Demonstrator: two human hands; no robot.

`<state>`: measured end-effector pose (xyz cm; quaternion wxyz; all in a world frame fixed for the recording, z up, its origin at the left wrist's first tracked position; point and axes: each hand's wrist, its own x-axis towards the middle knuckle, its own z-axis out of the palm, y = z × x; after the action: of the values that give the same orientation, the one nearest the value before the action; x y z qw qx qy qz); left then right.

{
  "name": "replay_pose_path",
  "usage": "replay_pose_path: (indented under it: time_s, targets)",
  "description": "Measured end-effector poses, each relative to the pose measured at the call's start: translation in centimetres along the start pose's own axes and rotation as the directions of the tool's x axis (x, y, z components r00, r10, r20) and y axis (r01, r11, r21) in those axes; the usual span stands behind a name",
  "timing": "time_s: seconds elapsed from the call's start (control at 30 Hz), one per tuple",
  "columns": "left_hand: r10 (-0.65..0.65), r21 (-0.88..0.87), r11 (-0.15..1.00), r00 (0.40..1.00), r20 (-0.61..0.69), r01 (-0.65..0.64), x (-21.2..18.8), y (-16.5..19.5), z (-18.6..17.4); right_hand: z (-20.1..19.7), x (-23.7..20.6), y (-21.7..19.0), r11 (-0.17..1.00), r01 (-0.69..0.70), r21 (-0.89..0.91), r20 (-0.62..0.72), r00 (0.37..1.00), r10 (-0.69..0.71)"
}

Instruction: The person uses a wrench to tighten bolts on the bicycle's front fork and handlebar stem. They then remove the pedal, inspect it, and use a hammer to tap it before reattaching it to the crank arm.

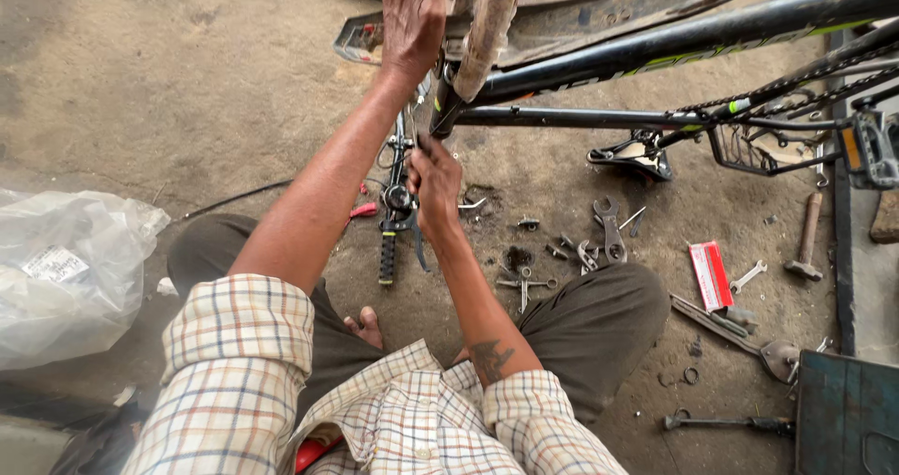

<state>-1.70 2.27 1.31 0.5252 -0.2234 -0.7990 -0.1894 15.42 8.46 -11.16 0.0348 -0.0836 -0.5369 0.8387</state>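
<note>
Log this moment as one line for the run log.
left hand: gripping head tube | right hand: at handlebar below frame | spanners, hammer on floor

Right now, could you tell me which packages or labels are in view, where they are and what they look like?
Clear plastic bag: on the floor at far left, crumpled, translucent white.
Label: stuck on that bag, small white rectangle with dark print.
Small box: on the floor right of the person's knee, flat, red and white.
</note>
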Motion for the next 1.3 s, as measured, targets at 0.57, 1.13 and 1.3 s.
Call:
replay_pose_path:
  time_s: [0.57,1.13,1.3]
  targets:
    - [-0.341,-0.433,0.835,0.937,0.077,0.34,0.0,0.7,-0.2,-9.2,-1.6,1.9,0.918,-0.108,-0.381,-0.165,0.985,0.048]
    - [-0.48,-0.341,0.505,0.586,0.652,0.793,3.2,-3.5,-1.2,-5.6,-1.6,-8.4,0.808,0.461,-0.367,-0.162,0.824,-0.543]
    - [-0.466,-0.263,0.777,0.803,0.37,0.572,3.2,-3.7,1.3,-2.0,3.9,-15.1,0.711,0.683,-0.17,0.036,0.725,-0.688]
